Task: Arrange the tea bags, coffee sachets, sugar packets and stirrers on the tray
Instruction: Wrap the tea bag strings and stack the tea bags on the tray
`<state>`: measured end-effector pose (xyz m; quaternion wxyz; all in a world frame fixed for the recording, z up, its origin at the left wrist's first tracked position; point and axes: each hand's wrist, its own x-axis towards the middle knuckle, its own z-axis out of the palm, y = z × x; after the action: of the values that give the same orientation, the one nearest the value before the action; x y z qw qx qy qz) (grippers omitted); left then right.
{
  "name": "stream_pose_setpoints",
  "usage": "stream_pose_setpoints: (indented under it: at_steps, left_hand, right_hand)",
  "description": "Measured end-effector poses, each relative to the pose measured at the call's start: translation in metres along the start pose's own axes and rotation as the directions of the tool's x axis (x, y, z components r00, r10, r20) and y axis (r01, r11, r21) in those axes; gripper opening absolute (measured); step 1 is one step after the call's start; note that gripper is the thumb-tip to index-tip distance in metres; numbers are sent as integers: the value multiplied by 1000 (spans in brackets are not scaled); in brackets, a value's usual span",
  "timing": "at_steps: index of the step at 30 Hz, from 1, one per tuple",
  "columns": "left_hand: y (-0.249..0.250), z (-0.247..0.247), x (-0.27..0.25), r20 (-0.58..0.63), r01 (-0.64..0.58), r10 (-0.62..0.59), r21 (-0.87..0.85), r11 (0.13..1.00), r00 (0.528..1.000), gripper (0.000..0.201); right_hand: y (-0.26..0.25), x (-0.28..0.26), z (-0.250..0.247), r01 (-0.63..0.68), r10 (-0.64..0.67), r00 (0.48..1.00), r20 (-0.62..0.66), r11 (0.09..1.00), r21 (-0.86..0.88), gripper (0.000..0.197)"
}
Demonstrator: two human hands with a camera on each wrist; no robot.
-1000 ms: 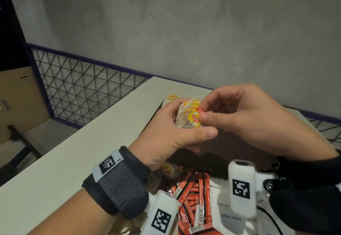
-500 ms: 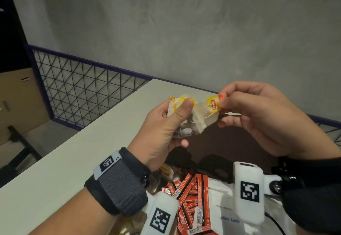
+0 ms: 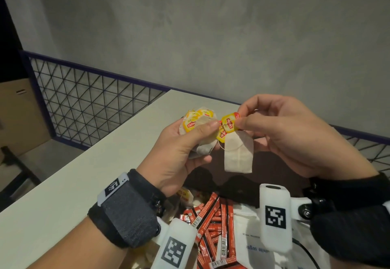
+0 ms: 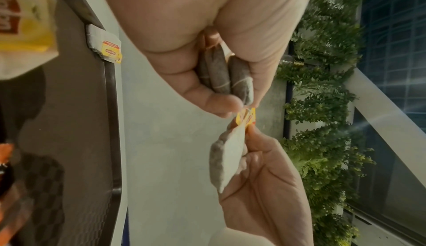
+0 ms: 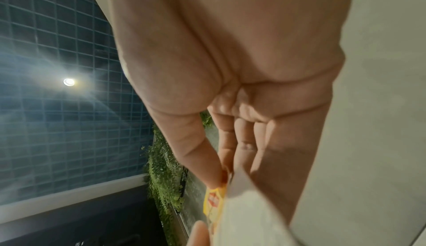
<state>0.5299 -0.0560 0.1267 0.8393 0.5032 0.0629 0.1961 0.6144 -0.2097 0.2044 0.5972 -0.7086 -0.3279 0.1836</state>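
My left hand (image 3: 185, 142) grips a small bunch of tea bags (image 3: 196, 121) with yellow tags, thumb pressed on top; the left wrist view shows their dark ends (image 4: 221, 75) between the fingers. My right hand (image 3: 280, 133) pinches the yellow tag (image 3: 230, 123) of one tea bag (image 3: 238, 154), which hangs free just right of the bunch, above the dark brown tray (image 3: 274, 171). That hanging bag (image 4: 228, 158) shows edge-on in the left wrist view. In the right wrist view the tag (image 5: 213, 200) sits at my thumb tip. No stirrers are in view.
Red coffee sachets (image 3: 213, 226) lie heaped near me on the tray beside white sugar packets (image 3: 249, 239). Another tea bag (image 4: 108, 48) rests on the tray's far rim. The white table (image 3: 84, 173) runs left; a wire-mesh railing (image 3: 84, 104) and a grey wall stand behind it.
My right hand has pulled one tea bag out of the bunch and drawn it to the right, so it now hangs free by its tag. Both hands have risen slightly.
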Motion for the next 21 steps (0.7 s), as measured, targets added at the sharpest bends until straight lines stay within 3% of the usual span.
stream_pose_setpoints:
  at_steps: [9, 14, 16, 18, 21]
  left_hand:
    - [2, 0, 0, -15, 109, -112, -137, 985, 994, 37]
    - [3, 3, -4, 36, 46, -47, 32, 998, 998, 50]
    - [2, 4, -6, 38, 41, -43, 65, 997, 998, 45]
    - [2, 4, -5, 10, 57, -57, 63, 996, 998, 27]
    - [7, 3, -5, -21, 94, -94, -7, 996, 995, 11]
  right_hand:
    - [2, 1, -1, 59, -60, 998, -2, 997, -48, 8]
    - [7, 4, 1, 95, -101, 994, -38, 986, -134, 8]
    - [8, 4, 1, 103, -109, 994, -28, 982, -158, 8]
    - [8, 4, -1, 100, -105, 994, -26, 983, -155, 9]
    - [5, 3, -6, 87, -89, 996, -28, 994, -63, 10]
